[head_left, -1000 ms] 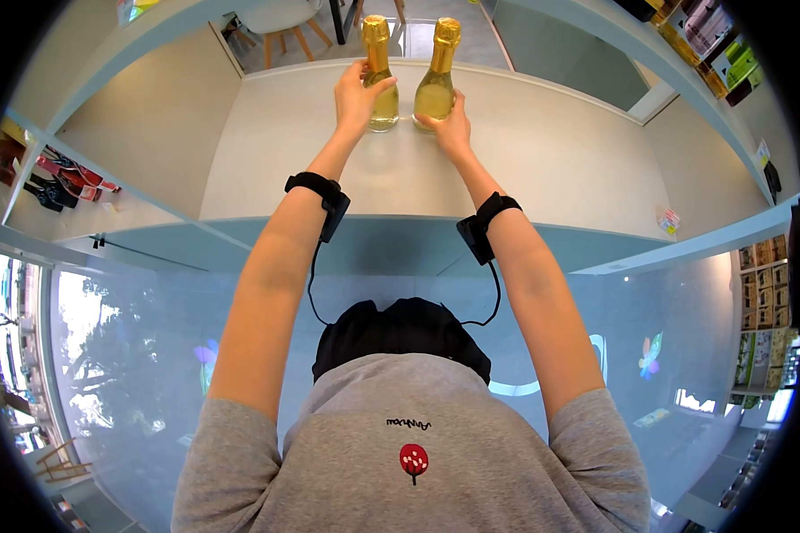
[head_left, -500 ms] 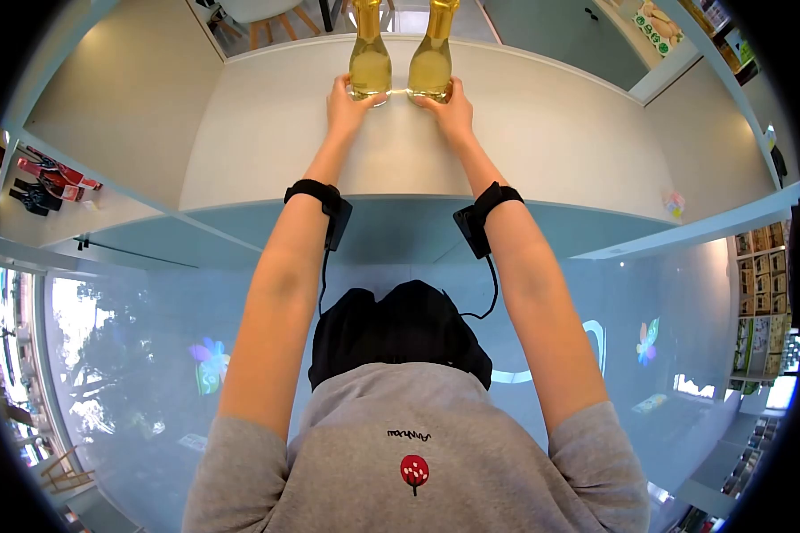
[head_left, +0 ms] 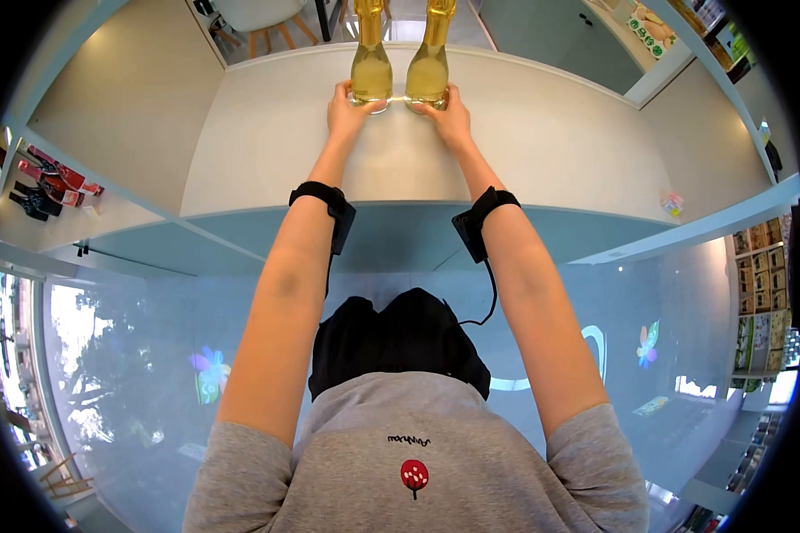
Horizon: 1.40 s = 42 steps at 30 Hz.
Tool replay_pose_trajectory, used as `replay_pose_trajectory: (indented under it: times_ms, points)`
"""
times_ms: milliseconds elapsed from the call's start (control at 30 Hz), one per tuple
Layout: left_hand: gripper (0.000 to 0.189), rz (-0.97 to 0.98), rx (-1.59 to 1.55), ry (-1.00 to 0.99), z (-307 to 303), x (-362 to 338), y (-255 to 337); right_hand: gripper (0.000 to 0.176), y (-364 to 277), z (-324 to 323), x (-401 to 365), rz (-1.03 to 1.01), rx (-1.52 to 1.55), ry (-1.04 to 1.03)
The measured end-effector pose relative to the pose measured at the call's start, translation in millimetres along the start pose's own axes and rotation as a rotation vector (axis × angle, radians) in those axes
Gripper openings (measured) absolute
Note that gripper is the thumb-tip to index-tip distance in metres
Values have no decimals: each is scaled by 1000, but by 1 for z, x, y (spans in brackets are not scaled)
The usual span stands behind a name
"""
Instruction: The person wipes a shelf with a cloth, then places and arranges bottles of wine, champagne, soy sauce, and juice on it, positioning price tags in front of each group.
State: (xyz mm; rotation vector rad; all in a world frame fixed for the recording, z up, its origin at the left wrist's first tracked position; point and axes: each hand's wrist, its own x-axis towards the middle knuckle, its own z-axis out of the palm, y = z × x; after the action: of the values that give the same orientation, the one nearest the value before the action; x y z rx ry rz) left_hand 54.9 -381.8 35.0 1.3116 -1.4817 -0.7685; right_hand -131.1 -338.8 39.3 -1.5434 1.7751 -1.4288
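Two clear bottles of pale yellow liquid with gold-foil necks stand upright side by side, far back on a pale shelf (head_left: 551, 151). My left hand (head_left: 347, 96) grips the base of the left bottle (head_left: 371, 67). My right hand (head_left: 452, 114) holds the base of the right bottle (head_left: 428, 69). Both arms are stretched forward, each with a black wrist strap and cable. The bottle tops are cut off by the frame's upper edge.
The shelf's blue front edge (head_left: 400, 233) crosses under my forearms. A lower shelf on the left holds red and black items (head_left: 44, 182). A small packet (head_left: 672, 206) lies at the shelf's right end. Stocked shelves (head_left: 760, 302) stand at the far right.
The two bottles have moved farther back on the shelf. My hands have slid from the bottles' bodies down to their bases. In the last half second almost nothing moved.
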Motion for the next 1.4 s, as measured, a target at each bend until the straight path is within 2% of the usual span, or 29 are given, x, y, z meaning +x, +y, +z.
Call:
replay_pose_trajectory:
  times_ms: [233,333,533,633,733,833,933,1033,1133,1233,1333,1400]
  points:
    - [74,3,14,50,1,1,4,70,-4,-3,1,26,19,5]
    - [80,-91,18,-70,-6,0,15,70,-7,-3,2,29,29,8]
    - [81,-84,20,-77,-6,0,18,71,-9,-6,0,29,51,11]
    - [82,36,-82,-13,7,17,-16,78,-7,-7,5,58,3,-36]
    - [90,81,14,-9,6,22,-28,87,-1,-6,10,49,83,-82]
    - [94,-79,-3,-13,-9,10,-9,92,-10,-9,12,94,56,-85]
    - [94,-168,-182,-134,-28,4,3,91,-18,-14,12,172,63,-98]
    - [93,-105,-192,-140,-26,4,9,96,-18,-10,11,131,2,-108]
    - [91,-101,33,-147,-7,2,18,95,-21,-6,11,100,4,-61]
    - [89,-127,285,12,2,-10,34,96,-19,-2,15,161,65,-48]
    - [78,-134,324,58,-9,-23,54,93,-35,-5,2,182,-51,81]
    - [59,-19,173,101,-26,-37,73,78,-66,-14,-21,93,-165,151]
